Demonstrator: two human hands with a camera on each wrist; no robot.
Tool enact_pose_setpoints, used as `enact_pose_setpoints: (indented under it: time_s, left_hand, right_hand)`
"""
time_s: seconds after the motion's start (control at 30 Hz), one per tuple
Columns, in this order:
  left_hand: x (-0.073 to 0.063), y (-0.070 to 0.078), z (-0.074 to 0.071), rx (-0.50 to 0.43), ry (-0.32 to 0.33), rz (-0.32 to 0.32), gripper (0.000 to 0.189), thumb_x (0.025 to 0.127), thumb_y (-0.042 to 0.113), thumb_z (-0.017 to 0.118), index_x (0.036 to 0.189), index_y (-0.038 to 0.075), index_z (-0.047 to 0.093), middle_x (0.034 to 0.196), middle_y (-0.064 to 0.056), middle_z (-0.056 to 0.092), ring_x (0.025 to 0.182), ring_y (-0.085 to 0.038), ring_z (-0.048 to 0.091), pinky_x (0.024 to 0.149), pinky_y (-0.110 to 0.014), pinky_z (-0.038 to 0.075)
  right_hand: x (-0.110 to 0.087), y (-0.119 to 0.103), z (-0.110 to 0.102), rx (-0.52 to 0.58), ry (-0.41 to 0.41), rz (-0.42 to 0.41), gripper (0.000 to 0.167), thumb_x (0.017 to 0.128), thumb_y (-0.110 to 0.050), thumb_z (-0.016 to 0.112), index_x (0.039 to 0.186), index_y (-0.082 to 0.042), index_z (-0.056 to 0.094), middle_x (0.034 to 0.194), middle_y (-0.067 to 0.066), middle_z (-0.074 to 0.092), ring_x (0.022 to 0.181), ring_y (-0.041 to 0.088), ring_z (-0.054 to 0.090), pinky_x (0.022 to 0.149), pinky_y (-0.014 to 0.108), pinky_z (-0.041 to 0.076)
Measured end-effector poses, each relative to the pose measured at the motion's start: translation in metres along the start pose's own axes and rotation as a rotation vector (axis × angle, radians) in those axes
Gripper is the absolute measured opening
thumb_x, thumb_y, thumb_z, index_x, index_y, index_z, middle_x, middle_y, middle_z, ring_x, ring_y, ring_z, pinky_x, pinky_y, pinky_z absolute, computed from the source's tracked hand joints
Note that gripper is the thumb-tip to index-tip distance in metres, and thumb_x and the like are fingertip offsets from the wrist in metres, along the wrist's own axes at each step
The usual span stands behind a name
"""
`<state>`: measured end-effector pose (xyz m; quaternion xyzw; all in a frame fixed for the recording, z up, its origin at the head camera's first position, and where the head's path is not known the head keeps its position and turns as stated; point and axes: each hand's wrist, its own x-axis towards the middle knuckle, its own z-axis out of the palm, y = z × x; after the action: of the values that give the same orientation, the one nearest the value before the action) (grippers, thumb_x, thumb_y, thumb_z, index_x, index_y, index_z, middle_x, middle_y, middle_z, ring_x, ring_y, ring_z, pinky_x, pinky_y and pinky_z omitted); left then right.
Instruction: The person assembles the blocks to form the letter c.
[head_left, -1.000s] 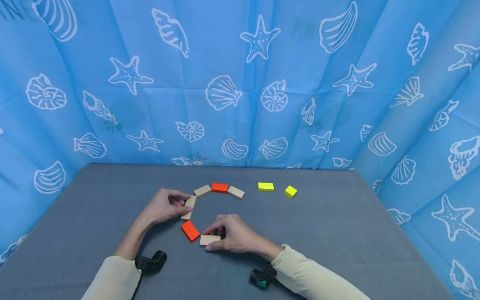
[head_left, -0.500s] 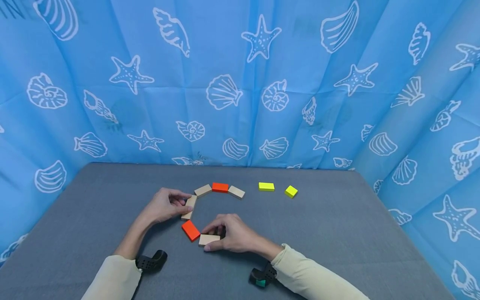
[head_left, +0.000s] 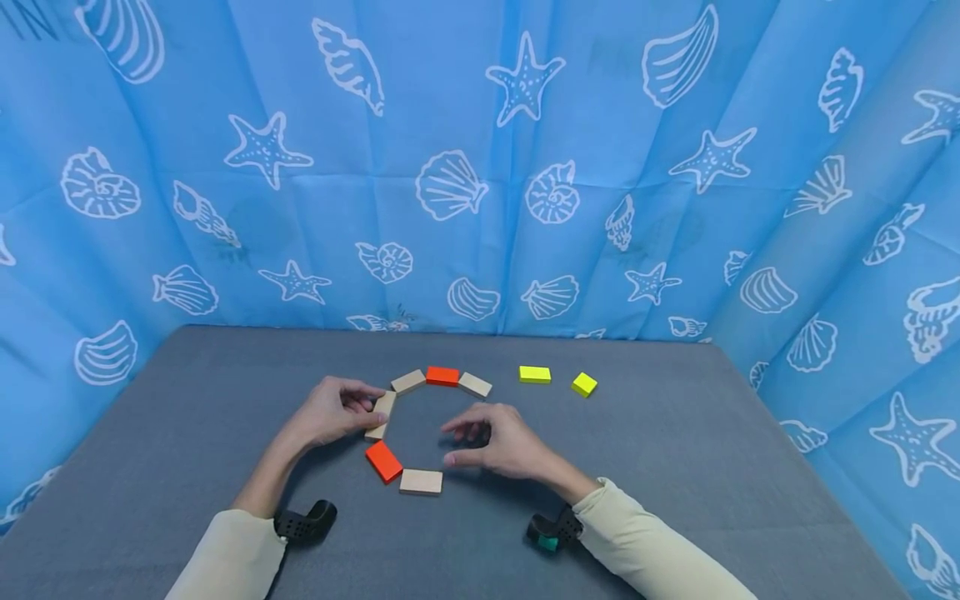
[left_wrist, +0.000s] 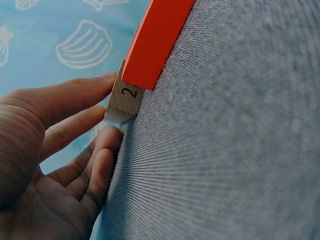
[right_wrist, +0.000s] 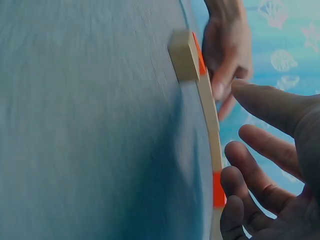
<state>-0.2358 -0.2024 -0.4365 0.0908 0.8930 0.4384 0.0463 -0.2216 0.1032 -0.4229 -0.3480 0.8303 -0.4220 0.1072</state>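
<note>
My left hand (head_left: pixel 330 414) pinches a plain wooden block (head_left: pixel 387 402) by its long sides, at the left of a curved row of blocks. In the left wrist view this block (left_wrist: pixel 125 97) carries a printed "2" on its end, partly behind an orange-red block (left_wrist: pixel 157 45). That orange-red block (head_left: pixel 384 462) slants toward another plain wooden block (head_left: pixel 422 482) at the row's near end. Above and right of the near wooden block is my right hand (head_left: pixel 498 442), thumb and fingers apart and holding nothing. The right wrist view shows its loosely bent fingers (right_wrist: pixel 260 185).
At the back of the curve, an orange-red block (head_left: pixel 442 376) lies between two wooden ones, a left (head_left: pixel 408 382) and a right (head_left: pixel 475 384). Farther right are a yellow block (head_left: pixel 535 374) and a second yellow block (head_left: pixel 584 384). A blue shell-patterned curtain (head_left: pixel 465 250) borders the grey table (head_left: pixel 675 467).
My right hand has let go of the near wooden block and moved up and to the right. That block stays beside the orange-red one. The left hand keeps its hold.
</note>
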Motion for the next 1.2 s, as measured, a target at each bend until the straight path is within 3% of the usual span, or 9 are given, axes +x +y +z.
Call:
enact_pose_setpoints:
  time_s: [0.33,0.67,1.2]
  left_hand:
    - [-0.002,0.002,-0.002,-0.008,-0.01,0.002,0.042,0.084,0.021,0.085,0.12,0.002,0.074,0.087,-0.005,0.063,0.076,-0.019,0.056,0.065,-0.029,0.048]
    - [-0.002,0.004,-0.003,-0.011,-0.013,0.005,0.043,0.085,0.022,0.084,0.12,0.001,0.073,0.088,-0.005,0.063,0.077,-0.019,0.056,0.066,-0.029,0.047]
    - [-0.002,0.003,-0.003,-0.036,-0.018,0.018,0.042,0.085,0.02,0.085,0.12,0.0,0.073,0.087,-0.006,0.063,0.076,-0.02,0.056,0.066,-0.03,0.047]
  right_hand:
    - [-0.01,0.02,-0.036,-0.076,0.145,0.049,0.036,0.086,-0.021,0.084,0.118,-0.006,0.075,0.105,0.007,0.07,0.093,0.026,0.063,0.078,0.034,0.051]
    - [-0.01,0.039,-0.066,-0.062,0.245,0.118,0.04,0.088,-0.019,0.082,0.123,-0.002,0.072,0.116,0.016,0.067,0.105,0.032,0.063,0.085,0.044,0.051]
    - [-0.003,0.07,-0.089,-0.209,0.34,0.251,0.041,0.087,-0.019,0.083,0.124,-0.007,0.072,0.123,0.015,0.064,0.11,0.034,0.058,0.091,0.053,0.046]
